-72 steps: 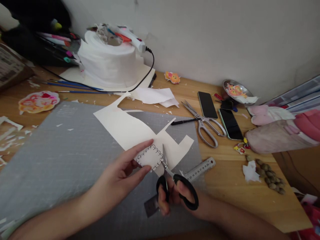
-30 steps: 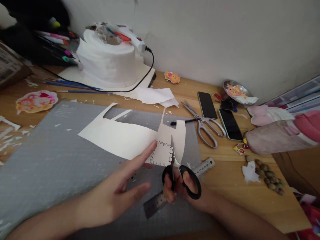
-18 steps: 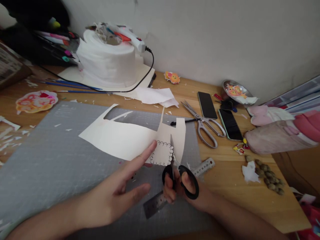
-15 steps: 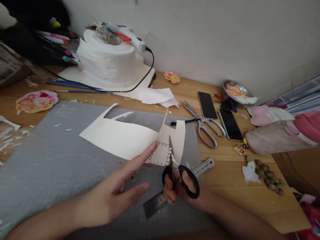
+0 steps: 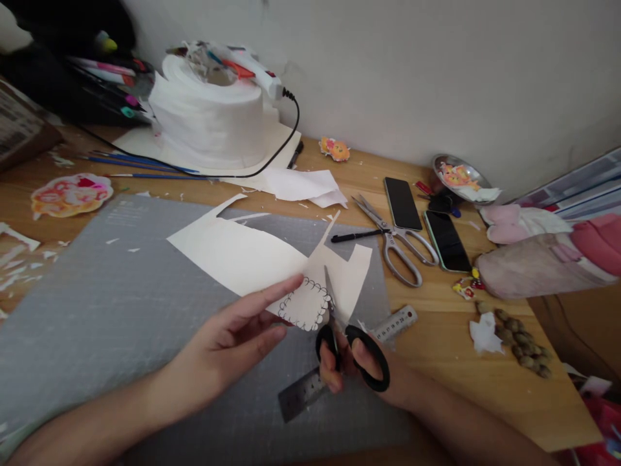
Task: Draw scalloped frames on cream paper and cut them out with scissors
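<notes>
A white sheet of paper [image 5: 233, 252] with cut-out notches is held up in my left hand [image 5: 228, 340]. My index finger lies on top of it, other fingers are behind it, and the thumb is apart from its lower edge. A square with a scalloped black outline [image 5: 305, 305] is drawn at the sheet's near end. In my right hand [image 5: 354, 362] are black-handled scissors [image 5: 367, 359], fingers through the loops. Their slightly parted blades meet the paper at the square's right edge. Beneath both hands, a steel ruler [image 5: 301, 393] lies on the grey cutting mat [image 5: 97, 310], partly covered by the right hand.
Large metal scissors [image 5: 402, 255], a black pen [image 5: 356, 236] and two phones [image 5: 403, 204] lie to the right. Further right are a pink-topped bottle [image 5: 543, 259] and a metal bowl [image 5: 458, 175]. A glue gun [image 5: 259, 71] rests on a white roll [image 5: 208, 123]. Paper scraps [image 5: 19, 259] litter the left.
The paper first turned one way, then has turned back, its far left end swinging up and right. The drawn square tilts with it. My left thumb came off the sheet early on. The scissors stay at the outline.
</notes>
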`<state>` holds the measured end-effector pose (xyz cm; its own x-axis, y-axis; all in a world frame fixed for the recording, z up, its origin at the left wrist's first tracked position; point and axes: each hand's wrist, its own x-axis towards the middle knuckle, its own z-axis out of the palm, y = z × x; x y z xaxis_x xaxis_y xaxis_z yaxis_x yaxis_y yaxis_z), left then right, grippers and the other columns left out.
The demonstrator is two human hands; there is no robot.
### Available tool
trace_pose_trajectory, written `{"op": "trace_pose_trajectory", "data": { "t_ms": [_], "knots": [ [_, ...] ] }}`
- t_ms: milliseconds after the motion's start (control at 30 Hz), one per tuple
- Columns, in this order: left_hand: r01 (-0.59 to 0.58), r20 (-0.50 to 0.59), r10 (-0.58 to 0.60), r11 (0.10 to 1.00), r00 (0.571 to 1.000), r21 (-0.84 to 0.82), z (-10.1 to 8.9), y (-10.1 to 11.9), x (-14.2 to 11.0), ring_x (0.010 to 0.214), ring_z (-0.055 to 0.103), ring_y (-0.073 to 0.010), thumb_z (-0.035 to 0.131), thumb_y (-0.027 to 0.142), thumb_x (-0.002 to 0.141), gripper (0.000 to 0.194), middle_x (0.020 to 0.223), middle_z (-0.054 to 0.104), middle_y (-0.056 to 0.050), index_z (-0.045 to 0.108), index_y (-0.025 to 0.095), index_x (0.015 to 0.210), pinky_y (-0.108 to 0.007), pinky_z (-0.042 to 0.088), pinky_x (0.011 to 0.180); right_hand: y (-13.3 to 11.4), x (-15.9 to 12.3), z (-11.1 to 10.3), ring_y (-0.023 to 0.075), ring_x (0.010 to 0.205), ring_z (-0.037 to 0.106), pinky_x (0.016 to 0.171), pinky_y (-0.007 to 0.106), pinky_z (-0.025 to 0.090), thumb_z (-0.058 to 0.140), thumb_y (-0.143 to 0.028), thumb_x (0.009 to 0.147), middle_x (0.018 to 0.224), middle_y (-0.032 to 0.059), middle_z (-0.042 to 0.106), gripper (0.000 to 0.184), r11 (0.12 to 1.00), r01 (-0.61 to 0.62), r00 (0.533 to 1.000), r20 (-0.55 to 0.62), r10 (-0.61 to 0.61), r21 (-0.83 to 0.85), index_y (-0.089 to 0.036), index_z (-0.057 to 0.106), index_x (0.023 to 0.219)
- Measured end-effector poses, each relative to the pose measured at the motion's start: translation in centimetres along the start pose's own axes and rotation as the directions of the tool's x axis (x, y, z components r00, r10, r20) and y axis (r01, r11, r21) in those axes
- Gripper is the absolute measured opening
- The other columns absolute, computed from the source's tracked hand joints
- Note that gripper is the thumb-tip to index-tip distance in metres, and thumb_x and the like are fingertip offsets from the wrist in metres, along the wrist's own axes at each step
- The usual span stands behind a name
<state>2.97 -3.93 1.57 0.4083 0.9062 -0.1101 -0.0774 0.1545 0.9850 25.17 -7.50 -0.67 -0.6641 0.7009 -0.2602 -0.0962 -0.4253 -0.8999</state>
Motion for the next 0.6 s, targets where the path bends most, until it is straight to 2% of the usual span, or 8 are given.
{"op": "trace_pose_trajectory", "data": {
  "t_ms": [133, 233, 333, 467, 600],
  "knots": [
    [0.01, -0.035, -0.009, 1.0, 0.999, 0.025, -0.2, 0.1, 0.1, 0.052, 0.051, -0.0012, 0.066, 0.014, 0.076, 0.049, 0.112, 0.07, 0.008, 0.064, 0.044, 0.115, -0.006, 0.038, 0.046, -0.6, 0.1, 0.1, 0.0099, 0.057, 0.039, 0.056, 0.025, 0.031, 0.037, -0.075, 0.083, 0.064, -0.0009, 0.045, 0.06, 1.0, -0.016, 1.0, 0.005, 0.016, -0.026, -0.015, 0.046, 0.081],
    [0.045, -0.066, -0.045, 0.999, 0.997, -0.001, -0.3, 0.0, 0.1, 0.055, 0.053, -0.0043, 0.068, 0.017, 0.074, 0.044, 0.099, 0.074, 0.007, 0.068, 0.042, 0.11, -0.009, 0.042, 0.05, -1.0, 0.1, 0.1, 0.0099, 0.057, 0.039, 0.056, 0.025, 0.031, 0.039, -0.076, 0.081, 0.063, -0.0007, 0.045, 0.061, 0.997, -0.027, 1.0, 0.014, 0.028, -0.072, -0.016, 0.046, 0.078],
    [0.063, -0.106, -0.062, 0.998, 0.992, 0.004, -0.2, -0.1, 0.2, 0.054, 0.049, -0.0059, 0.07, 0.021, 0.072, 0.039, 0.09, 0.074, 0.003, 0.07, 0.035, 0.109, -0.012, 0.041, 0.049, -1.2, 0.2, 0.2, 0.0098, 0.056, 0.039, 0.054, 0.025, 0.031, 0.04, -0.077, 0.08, 0.062, -0.0009, 0.045, 0.062, 0.994, -0.043, 0.999, 0.01, 0.044, -0.103, -0.016, 0.046, 0.076],
    [0.12, -0.132, -0.111, 0.991, 0.985, 0.064, -0.3, -0.1, 0.4, 0.047, 0.036, -0.0056, 0.068, 0.025, 0.073, 0.037, 0.065, 0.063, 0.003, 0.07, 0.023, 0.11, -0.014, 0.029, 0.041, -1.0, 0.1, -0.1, 0.0084, 0.053, 0.038, 0.051, 0.024, 0.029, 0.041, -0.076, 0.08, 0.059, -0.0021, 0.044, 0.061, 0.994, -0.047, 0.999, 0.017, 0.048, -0.096, -0.015, 0.047, 0.074],
    [0.118, -0.111, -0.109, 0.99, 0.988, 0.082, -0.7, 0.2, 0.7, 0.045, 0.032, -0.0049, 0.066, 0.023, 0.074, 0.035, 0.062, 0.058, 0.005, 0.069, 0.022, 0.109, -0.015, 0.025, 0.04, -0.3, -0.1, -0.6, 0.0079, 0.05, 0.039, 0.048, 0.023, 0.028, 0.042, -0.074, 0.082, 0.056, -0.0023, 0.044, 0.06, 0.998, -0.037, 0.998, 0.048, 0.039, -0.057, -0.015, 0.049, 0.072]
  ]
}}
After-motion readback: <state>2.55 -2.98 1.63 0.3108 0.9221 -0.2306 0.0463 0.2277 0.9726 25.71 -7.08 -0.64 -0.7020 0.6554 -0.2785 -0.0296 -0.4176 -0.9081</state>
